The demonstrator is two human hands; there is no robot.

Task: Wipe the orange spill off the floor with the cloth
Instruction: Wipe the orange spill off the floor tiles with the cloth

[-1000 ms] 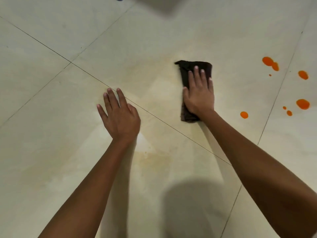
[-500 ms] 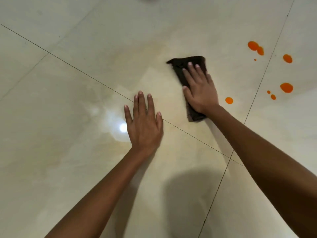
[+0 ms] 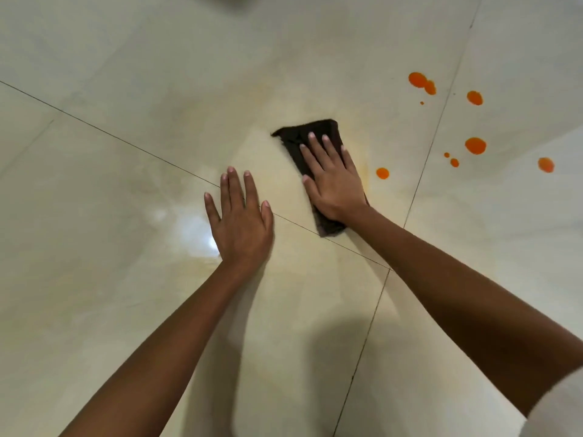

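**On the tiled floor, a flat palm pins the cloth just short of the orange drops**

On the glossy cream floor (image 3: pixel 126 279) the right hand (image 3: pixel 334 187) lies flat on a folded dark brown cloth (image 3: pixel 318 129). Its fingers (image 3: pixel 315 149) are straight and spread. They press the fabric down and do not curl round it. That suits wiping, since a wide palm loads the whole pad evenly and lets it slide. The cloth lies lengthwise under the hand, with one end showing past the fingertips and the other beside the wrist.

The left hand (image 3: pixel 241 225) rests on bare tile just beside the cloth. It is open too, with its fingers (image 3: pixel 235 187) extended and holding nothing. It looks like a prop that carries the person's weight while they lean forward over the work.

The spill is scattered to the right of the cloth. The nearest orange drop (image 3: pixel 382 173) sits close to the cloth's right edge but is not touching it. A faint yellowish smear (image 3: pixel 365 171) lies between the two. Beyond a dark grout line (image 3: pixel 421 171) lie several more drops, among them a large round one (image 3: pixel 475 145), a double blob (image 3: pixel 421 82) and an outlying spot (image 3: pixel 545 164).

Much of the job appears unfinished, as every drop in view is whole. The next stroke probably needs to sweep right across the grout line, with firm pressure so the liquid soaks in and does not streak.
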